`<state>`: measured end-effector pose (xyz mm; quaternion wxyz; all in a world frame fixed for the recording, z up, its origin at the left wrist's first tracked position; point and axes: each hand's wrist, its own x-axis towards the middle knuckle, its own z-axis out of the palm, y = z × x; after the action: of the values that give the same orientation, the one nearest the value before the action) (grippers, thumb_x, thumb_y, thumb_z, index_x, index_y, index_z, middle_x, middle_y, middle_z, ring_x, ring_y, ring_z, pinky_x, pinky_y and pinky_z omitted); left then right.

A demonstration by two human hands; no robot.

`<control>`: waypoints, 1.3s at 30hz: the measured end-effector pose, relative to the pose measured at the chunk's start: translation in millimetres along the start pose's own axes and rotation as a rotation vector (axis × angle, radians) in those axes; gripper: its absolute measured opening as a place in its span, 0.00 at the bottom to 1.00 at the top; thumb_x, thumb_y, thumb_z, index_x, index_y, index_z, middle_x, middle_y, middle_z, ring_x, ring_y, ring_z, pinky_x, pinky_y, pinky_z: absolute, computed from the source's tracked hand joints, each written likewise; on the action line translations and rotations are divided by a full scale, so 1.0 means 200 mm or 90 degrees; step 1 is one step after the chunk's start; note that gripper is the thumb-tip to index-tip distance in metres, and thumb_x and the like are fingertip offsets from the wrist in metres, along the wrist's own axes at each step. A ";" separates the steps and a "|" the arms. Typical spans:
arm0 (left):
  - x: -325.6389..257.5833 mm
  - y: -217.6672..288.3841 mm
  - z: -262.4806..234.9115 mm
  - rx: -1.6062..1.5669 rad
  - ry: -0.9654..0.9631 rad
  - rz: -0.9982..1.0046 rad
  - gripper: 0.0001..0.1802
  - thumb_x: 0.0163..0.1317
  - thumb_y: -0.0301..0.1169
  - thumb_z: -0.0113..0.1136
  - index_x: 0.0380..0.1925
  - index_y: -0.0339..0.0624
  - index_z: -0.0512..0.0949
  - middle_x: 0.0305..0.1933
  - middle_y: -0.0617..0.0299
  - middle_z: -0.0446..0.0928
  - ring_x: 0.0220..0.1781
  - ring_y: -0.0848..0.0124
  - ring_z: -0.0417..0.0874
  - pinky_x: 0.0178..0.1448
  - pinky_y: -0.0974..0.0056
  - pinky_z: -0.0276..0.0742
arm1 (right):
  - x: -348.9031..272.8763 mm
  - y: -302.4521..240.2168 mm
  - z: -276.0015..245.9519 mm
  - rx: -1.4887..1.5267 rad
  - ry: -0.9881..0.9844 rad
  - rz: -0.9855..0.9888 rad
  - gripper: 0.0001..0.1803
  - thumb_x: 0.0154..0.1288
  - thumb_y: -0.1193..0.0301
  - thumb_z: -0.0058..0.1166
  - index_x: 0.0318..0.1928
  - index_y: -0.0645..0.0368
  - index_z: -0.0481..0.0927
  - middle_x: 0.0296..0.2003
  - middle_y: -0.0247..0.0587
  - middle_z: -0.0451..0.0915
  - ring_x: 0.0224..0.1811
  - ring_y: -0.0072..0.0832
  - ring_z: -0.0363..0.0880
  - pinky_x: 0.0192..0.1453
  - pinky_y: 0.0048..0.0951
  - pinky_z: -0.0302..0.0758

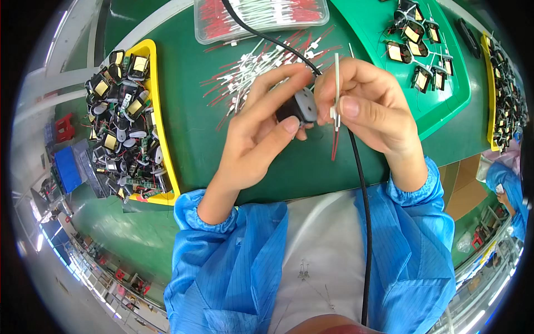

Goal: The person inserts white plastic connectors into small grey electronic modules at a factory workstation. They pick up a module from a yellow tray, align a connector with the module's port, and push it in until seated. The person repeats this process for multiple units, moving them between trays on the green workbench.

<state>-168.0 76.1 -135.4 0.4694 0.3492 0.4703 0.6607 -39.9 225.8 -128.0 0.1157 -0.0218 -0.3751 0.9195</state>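
Note:
Close to the middle of the view, my left hand (247, 142) is closed around a small housing (305, 106) with a grey face and a black body. Its grey face, with small dark holes, turns toward my right hand (384, 111). Between thumb and fingers, my right hand pinches a thin white wire lead (337, 78), held upright, with a small white connector and red wire ends hanging below. The two hands are nearly touching. Behind them on the green table lies a loose pile of white and red wire leads (250, 78).
A clear plastic box (208, 40) of more leads stands at the back. A yellow bin (164, 133) full of black housings is at left, another yellow bin (492, 119) at right. Several housings lie in a green tray (445, 114). A black cable (364, 222) crosses before me.

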 end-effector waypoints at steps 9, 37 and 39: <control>0.00 -0.01 -0.02 0.239 -0.046 0.066 0.22 0.62 0.35 0.57 0.53 0.33 0.73 0.38 0.54 0.76 0.38 0.67 0.77 0.47 0.65 0.73 | -0.03 -0.04 0.00 -0.092 0.024 -0.124 0.08 0.63 0.74 0.51 0.40 0.65 0.74 0.35 0.46 0.78 0.22 0.17 0.68 0.24 0.18 0.66; 0.00 -0.03 -0.03 0.079 0.006 0.168 0.18 0.58 0.36 0.60 0.39 0.31 0.74 0.36 0.50 0.73 0.33 0.64 0.78 0.34 0.66 0.73 | -0.10 -0.03 0.09 -0.568 0.128 -0.367 0.13 0.61 0.64 0.58 0.38 0.58 0.71 0.30 0.44 0.75 0.29 0.28 0.67 0.30 0.26 0.64; -0.01 0.00 -0.08 0.057 -0.026 0.119 0.17 0.59 0.38 0.56 0.36 0.30 0.76 0.31 0.52 0.74 0.30 0.68 0.77 0.32 0.68 0.71 | -0.09 -0.03 0.09 -0.533 0.116 -0.336 0.13 0.60 0.65 0.59 0.37 0.59 0.72 0.29 0.43 0.75 0.29 0.27 0.68 0.30 0.26 0.64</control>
<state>-180.8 70.2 -140.7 0.3989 0.4256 0.4552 0.6728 -22.8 212.7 -112.5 0.3577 -0.0510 -0.6930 0.6239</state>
